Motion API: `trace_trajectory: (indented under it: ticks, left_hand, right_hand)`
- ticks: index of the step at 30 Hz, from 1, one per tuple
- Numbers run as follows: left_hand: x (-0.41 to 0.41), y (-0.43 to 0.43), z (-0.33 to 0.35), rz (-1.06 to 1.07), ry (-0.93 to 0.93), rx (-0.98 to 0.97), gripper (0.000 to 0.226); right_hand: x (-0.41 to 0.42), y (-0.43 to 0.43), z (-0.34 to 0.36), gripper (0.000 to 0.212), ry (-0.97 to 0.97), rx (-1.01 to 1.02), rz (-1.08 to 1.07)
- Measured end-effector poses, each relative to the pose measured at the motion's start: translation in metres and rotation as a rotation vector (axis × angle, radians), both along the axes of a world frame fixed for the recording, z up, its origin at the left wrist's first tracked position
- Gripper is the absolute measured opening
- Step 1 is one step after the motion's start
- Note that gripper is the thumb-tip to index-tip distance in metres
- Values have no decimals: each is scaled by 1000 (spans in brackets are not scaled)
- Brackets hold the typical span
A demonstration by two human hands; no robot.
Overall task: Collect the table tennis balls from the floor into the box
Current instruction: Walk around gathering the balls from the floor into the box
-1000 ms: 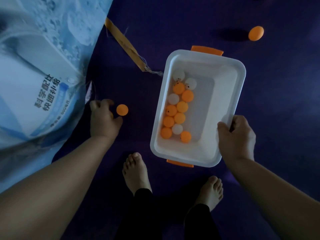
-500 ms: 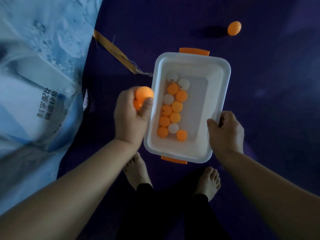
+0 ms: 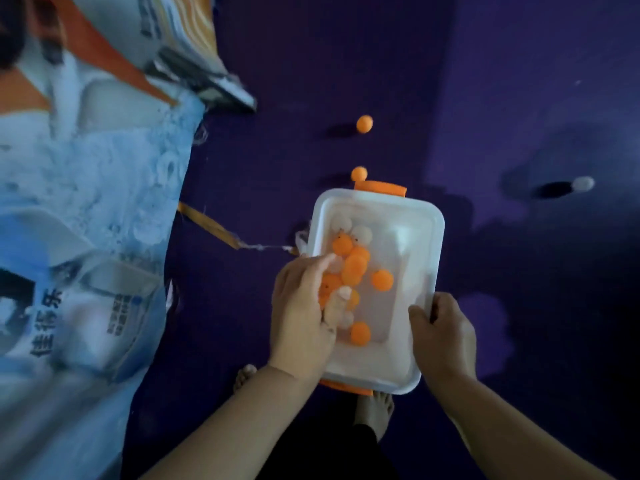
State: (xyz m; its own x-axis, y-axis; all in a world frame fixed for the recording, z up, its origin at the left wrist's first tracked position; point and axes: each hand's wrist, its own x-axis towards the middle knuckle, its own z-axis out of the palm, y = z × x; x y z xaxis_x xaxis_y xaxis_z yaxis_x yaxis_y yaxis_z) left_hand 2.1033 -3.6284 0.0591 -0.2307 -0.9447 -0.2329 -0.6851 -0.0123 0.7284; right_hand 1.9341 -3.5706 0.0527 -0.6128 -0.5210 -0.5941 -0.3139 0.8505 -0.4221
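**Table tennis balls (image 3: 353, 265): heap in box (image 3: 438, 237), three loose on floor (image 3: 519, 98)**

Fingers (image 3: 322, 263) of the left hand (image 3: 301, 313): loosely spread, tips down among the heap. Nothing visibly pinched, so I read them as released, but the frame is blurred. The hand hangs over the near-left rim of the box.

Right hand (image 3: 441, 334): fingers curled over the near-right rim, grasping the box. It is the only hand holding it.

Contents: orange and white balls piled along the left wall. One orange ball (image 3: 382, 279) sits apart, toward the middle.

On the floor:
- a second orange ball (image 3: 359, 174), just beyond the far handle (image 3: 379, 186)
- a third orange ball (image 3: 364, 124), farther off
- a white ball (image 3: 583, 184), well apart at far right

Also noted: a printed bag (image 3: 86, 202) at left and a bare foot (image 3: 374, 410) showing under the near end of the box. From the foot I judge the box is lifted, not resting.

Risks from here:
- With a one-edge grip and the load on the opposite side, any sag of the left side would roll the heap over the rim.
- The balls are light and bouncy, so a drop from height may hop out.
- Moving the box forward could nudge the ball by the far handle and send it rolling.
- Reaching for the white ball would tilt the box further.
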Motion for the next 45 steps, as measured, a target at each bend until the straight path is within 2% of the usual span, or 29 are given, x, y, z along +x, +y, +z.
trace_trajectory:
  ticks: [3, 8, 15, 19, 26, 30, 33, 37, 45]
  left_hand:
    - [-23, -24, 33, -23, -93, 26, 63]
    - [-62, -73, 57, -56, -154, 84, 35]
    - [-78, -147, 47, 280, -146, 149, 32]
    - [-81, -187, 25, 319, -148, 211, 29]
    - [-81, -264, -24, 83, -278, 287, 36]
    - [-88, -291, -65, 11, -330, 436, 42]
    - [-103, -295, -97, -71, -369, 527, 47]
    - [-128, -288, -136, -150, -376, 478, 48]
    - [-168, -265, -230, -277, -483, 513, 40]
  right_hand:
    - [-37, -6, 33, 7, 19, -3, -52]
    - [-81, -19, 69, 8, 70, -7, -145]
    - [-123, -66, 72, 13, 104, 78, -310]
    - [-131, -105, 52, 17, 105, 99, -363]
    - [-147, -167, 8, 19, 113, 130, -455]
    - [-162, -187, -16, 19, 125, 126, -489]
    - [-177, -197, -38, 21, 137, 100, -488]
    - [-196, -207, -73, 18, 106, 94, -420]
    - [-227, -206, -138, 13, -11, 86, -356]
